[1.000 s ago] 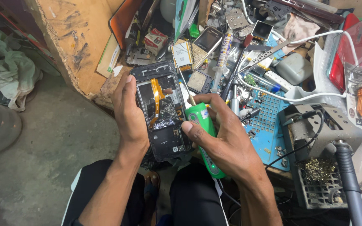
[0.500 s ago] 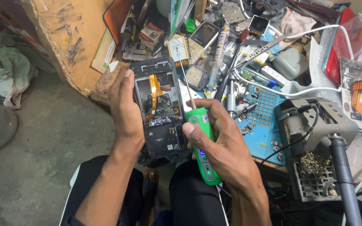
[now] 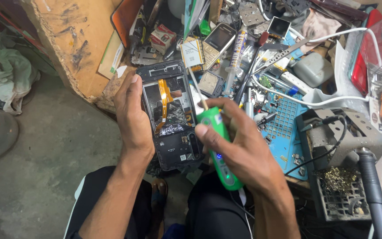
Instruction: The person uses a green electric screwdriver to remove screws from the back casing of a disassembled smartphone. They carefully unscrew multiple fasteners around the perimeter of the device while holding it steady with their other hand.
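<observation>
While the left hand wraps around the left edge of an opened phone, the phone stands nearly upright in front of the person's knees, its bare insides facing the camera. The palm and thumb lie along that left edge, and the fingers are hidden behind the phone's back, so the hand is closed on it. An orange ribbon cable runs down the middle of the phone, with crinkled silver foil just below it.

The right hand is closed around a green pen-shaped tool, thumb on its upper body and fingers curled over it. The tool slants from lower right to upper left, and its thin metal tip rises just beside the phone's right edge, near its upper half; whether the tip touches the phone cannot be told.

Behind the hands is a cluttered bench with a blue work mat, a white cable and an old keypad phone.
</observation>
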